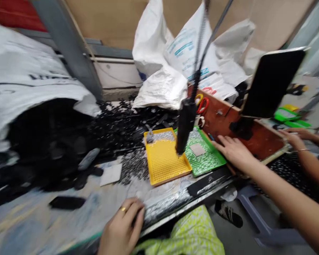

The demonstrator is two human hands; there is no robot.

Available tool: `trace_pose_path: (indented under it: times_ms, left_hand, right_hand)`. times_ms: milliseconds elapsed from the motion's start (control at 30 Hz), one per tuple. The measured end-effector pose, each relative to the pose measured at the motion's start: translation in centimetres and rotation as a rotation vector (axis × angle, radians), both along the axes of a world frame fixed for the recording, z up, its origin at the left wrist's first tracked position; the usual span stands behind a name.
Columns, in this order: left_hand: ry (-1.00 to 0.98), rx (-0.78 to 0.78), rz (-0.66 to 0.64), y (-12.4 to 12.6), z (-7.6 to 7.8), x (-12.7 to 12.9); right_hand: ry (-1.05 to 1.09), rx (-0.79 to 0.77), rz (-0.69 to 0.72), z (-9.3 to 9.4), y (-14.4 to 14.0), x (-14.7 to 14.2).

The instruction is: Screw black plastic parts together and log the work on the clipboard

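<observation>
My left hand (123, 225) is at the front edge of the table, its fingers curled together; a dark spot shows between thumb and fingers, but I cannot make out what it is. My right hand (235, 150) stretches out flat, fingers apart, by the right rim of a green tray (211, 161) and the brown wooden board (218, 117). A yellow tray (164, 159) with a dimpled bottom lies against the green one. Over both hangs a black electric screwdriver (185, 122), tip down. One black strip (208, 181) lies in front of the trays.
Small black parts (114, 124) are heaped behind and left of the trays, spilling from a white sack (34, 74). Red-handled scissors (202, 105) stand at the board. A dark screen (275, 83) rises at right. Another person's hand (295, 140) is at far right.
</observation>
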State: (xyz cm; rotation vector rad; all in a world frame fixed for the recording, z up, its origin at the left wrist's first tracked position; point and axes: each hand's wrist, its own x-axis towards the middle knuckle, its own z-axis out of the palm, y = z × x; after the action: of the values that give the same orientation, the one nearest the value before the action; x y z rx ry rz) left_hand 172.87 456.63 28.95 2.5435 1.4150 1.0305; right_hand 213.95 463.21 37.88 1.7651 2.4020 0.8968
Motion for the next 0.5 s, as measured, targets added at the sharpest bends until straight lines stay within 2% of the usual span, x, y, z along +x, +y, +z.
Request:
trace_pose_path:
  times_ms: [67,133,167,200,267,300,333,400,433,500]
  left_hand:
    - [-0.036,-0.067,-0.02,-0.7,0.9,-0.7]
    - [-0.056,-0.126,-0.034,-1.1,1.4,-2.5]
    - [-0.055,-0.134,-0.004,-1.1,1.5,-3.7]
    - [-0.053,-0.14,0.04,-1.0,1.6,-5.1]
    - [-0.048,-0.176,0.133,-0.8,1.5,-7.7]
    - [-0.05,-0.213,0.165,-0.7,1.5,-8.6]
    - [-0.051,-0.256,0.184,-0.5,1.5,-9.3]
    - [-0.043,-0.331,0.188,-0.1,1.4,-9.8]
    - [-0.035,-0.352,0.185,0.0,1.4,-9.8]
    - [-0.028,-0.364,0.181,0.1,1.5,-9.5]
  right_hand:
    - [0.109,-0.009,0.125,-0.1,-1.6,-1.0]
    - [0.303,-0.062,0.277,-0.8,-4.4,-2.6]
    - [0.432,-0.165,0.38,-1.4,-5.9,-3.6]
    - [0.527,-0.331,0.467,-2.3,-7.3,-4.8]
    - [0.618,-0.767,0.538,-5.3,-9.3,-7.6]
    - [0.653,-0.946,0.493,-7.3,-9.9,-9.4]
    - [0.667,-1.062,0.353,-9.7,-10.1,-11.3]
    - [0.584,-1.152,0.037,-14.7,-9.8,-15.4]
    - [0.564,-1.166,-0.027,-17.0,-9.4,-17.5]
    - [0.549,-1.238,-0.048,-20.7,-8.8,-21.5]
